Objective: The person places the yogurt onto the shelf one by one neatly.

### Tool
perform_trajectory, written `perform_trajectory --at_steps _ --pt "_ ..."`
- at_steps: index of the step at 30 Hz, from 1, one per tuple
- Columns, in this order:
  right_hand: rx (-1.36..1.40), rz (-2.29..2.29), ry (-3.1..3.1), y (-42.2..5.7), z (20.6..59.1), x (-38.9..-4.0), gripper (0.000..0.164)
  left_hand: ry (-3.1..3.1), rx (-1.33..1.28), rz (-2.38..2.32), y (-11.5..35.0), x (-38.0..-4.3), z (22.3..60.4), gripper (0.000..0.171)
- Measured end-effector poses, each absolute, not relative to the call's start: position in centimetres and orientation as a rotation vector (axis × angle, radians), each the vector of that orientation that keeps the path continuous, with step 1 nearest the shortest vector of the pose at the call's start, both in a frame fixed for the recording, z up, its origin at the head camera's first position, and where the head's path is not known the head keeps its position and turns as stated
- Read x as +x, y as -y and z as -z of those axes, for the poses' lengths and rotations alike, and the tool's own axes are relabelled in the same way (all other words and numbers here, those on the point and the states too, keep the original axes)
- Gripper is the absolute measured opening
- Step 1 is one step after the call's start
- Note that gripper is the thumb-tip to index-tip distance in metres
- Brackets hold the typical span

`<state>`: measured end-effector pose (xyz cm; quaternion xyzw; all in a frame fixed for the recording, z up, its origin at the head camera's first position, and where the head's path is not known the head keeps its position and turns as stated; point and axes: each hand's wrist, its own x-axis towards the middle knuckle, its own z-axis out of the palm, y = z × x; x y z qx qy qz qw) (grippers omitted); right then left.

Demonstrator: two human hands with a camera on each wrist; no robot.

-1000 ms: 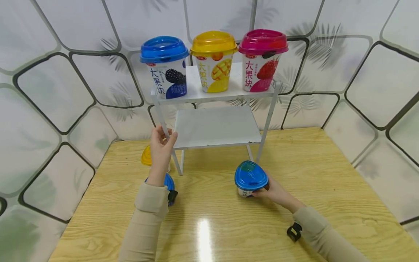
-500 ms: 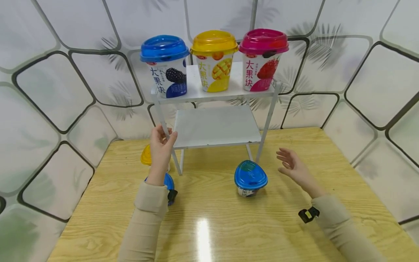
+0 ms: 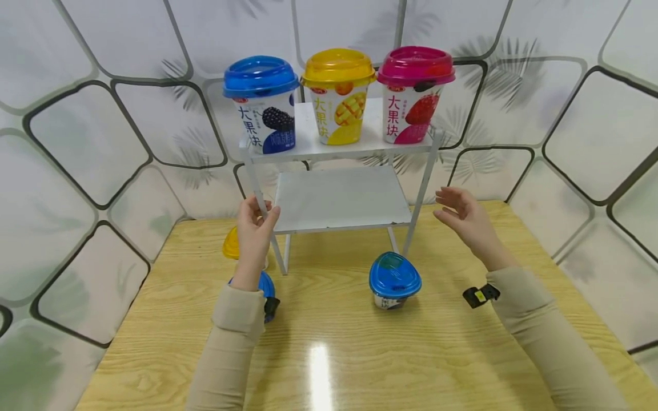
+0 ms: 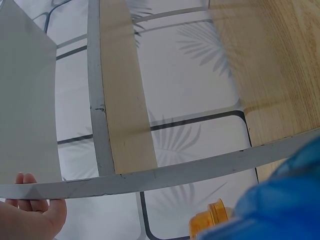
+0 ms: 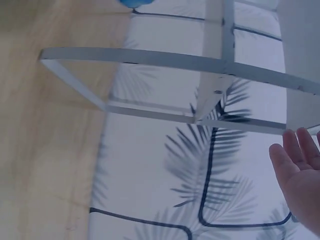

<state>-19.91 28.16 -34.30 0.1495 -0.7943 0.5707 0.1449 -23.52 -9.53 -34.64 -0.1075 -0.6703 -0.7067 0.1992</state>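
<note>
Where the white rack (image 3: 341, 197) stands at twelve o'clock, the left hand (image 3: 254, 228) grips its eight o'clock side; the right hand (image 3: 466, 221), relaxed and holding nothing, hangs apart at its four

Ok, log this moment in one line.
left hand: grips rack post | right hand: empty, near rack | top shelf: blue-lidded cup, yellow-lidded cup, pink-lidded cup | table: another blue-lidded cup

Wood-grain table (image 3: 370, 365), white rack (image 3: 341, 200), blue-lidded cups (image 3: 394, 277), yellow-lidded cup (image 3: 231, 244) on it, three lidded cups (image 3: 339, 111) atop the rack
</note>
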Motion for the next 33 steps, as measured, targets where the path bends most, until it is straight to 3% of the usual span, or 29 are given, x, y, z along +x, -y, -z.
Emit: perform_trajectory --at_steps 17,26,33 --pt "0.443 -1.595 2.261 -25.8 30.1 -22.6 0.037 1.873 -0.298 1.990 9.5 -23.5 34.6 0.029" --pt "0.491 -1.821 2.054 -25.1 29.2 -22.9 0.014 1.877 -0.220 1.968 9.5 -23.0 34.6 0.038" --pt "0.432 -1.837 1.996 -24.8 29.1 -23.1 0.008 1.727 -0.182 1.771 8.9 -22.0 34.1 0.033"
